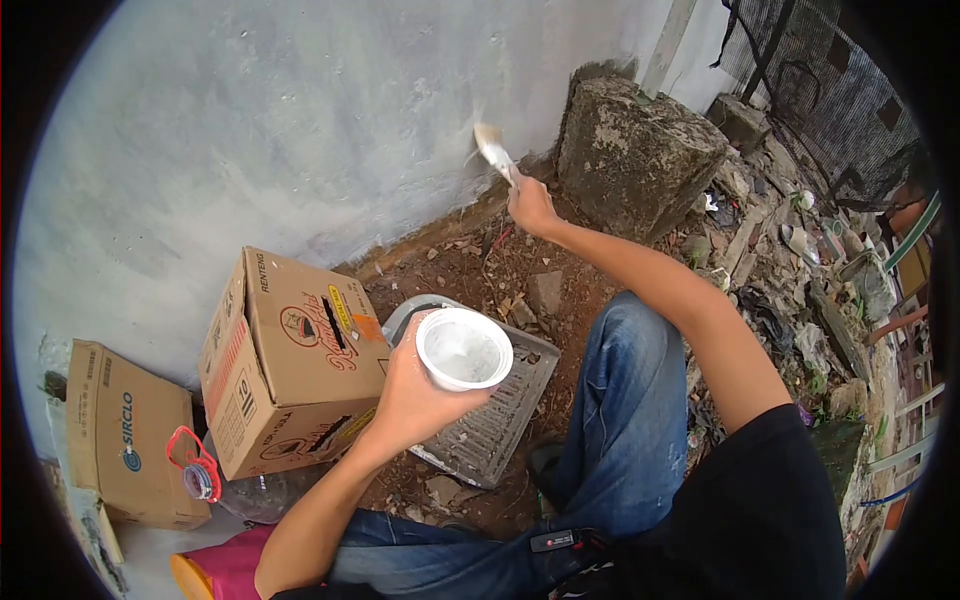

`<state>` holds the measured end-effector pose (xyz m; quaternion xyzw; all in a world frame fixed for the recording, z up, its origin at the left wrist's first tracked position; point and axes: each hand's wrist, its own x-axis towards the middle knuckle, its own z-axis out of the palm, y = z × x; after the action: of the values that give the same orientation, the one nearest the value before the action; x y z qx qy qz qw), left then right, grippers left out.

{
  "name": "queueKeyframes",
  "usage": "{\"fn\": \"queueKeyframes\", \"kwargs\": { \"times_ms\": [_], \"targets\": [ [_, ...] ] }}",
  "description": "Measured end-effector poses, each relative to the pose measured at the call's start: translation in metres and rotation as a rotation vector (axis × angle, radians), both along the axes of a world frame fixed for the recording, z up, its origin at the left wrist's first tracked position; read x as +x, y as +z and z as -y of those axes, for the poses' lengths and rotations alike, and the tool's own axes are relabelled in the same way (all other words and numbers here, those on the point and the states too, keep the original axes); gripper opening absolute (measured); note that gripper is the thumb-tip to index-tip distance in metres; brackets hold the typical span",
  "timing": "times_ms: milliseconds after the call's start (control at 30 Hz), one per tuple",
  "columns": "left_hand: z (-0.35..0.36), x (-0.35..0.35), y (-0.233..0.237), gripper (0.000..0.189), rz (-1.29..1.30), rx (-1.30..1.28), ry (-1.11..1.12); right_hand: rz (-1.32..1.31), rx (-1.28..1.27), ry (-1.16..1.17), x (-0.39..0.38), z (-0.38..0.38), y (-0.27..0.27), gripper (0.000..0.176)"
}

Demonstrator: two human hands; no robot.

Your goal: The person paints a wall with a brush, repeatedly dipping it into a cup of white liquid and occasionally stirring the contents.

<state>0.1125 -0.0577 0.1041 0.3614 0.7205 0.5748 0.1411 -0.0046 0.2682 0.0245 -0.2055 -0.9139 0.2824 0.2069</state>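
Observation:
In my left hand (pixel 415 395) is a white plastic cup (pixel 464 349), fingers wrapped round its side, with whitish paint visible inside. My right hand (pixel 533 208) grips the handle of a paintbrush (pixel 492 145), arm stretched out toward the wall. The brush's pale bristles are at the grey-white wall (pixel 330 110), low down and left of a big stone block; they appear to touch it. Patchy whitish paint covers the wall. Below the cup, a grey paint tray (pixel 510 420) with a ribbed surface lies on the soil, partly hidden by my left hand and the cup.
Two cardboard boxes, a larger one (pixel 300 350) and a smaller one (pixel 140 430), stand at left. Near them is a clear plastic bottle (pixel 255 495) with a red handle. A mossy stone block (pixel 640 150) sits against the wall. Rubble (pixel 790 270) covers the ground at right.

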Motion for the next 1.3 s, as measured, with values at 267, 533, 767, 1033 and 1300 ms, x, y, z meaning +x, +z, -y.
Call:
{"fn": "queueKeyframes", "kwargs": {
  "times_ms": [267, 533, 767, 1033, 1300],
  "targets": [
    [-0.004, -0.001, -0.005, 0.066, -0.028, 0.007, -0.01, 0.311, 0.163, 0.158, 0.028, -0.041, 0.021, 0.046],
    [-0.009, -0.001, -0.011, 0.069, -0.074, -0.017, -0.028, 0.256, 0.317, 0.076, 0.009, -0.026, 0.066, 0.038],
    [-0.003, -0.006, -0.01, 0.068, -0.046, -0.022, 0.01, -0.328, 0.197, -0.27, 0.022, -0.017, 0.139, 0.03],
    [-0.005, -0.002, -0.007, 0.067, -0.056, -0.015, -0.007, -0.328, 0.305, -0.006, 0.004, -0.009, 0.048, 0.028],
    [-0.004, -0.004, -0.005, 0.067, -0.074, -0.029, -0.001, 0.182, 0.19, 0.155, 0.004, -0.01, 0.028, 0.033]
  ]
}}
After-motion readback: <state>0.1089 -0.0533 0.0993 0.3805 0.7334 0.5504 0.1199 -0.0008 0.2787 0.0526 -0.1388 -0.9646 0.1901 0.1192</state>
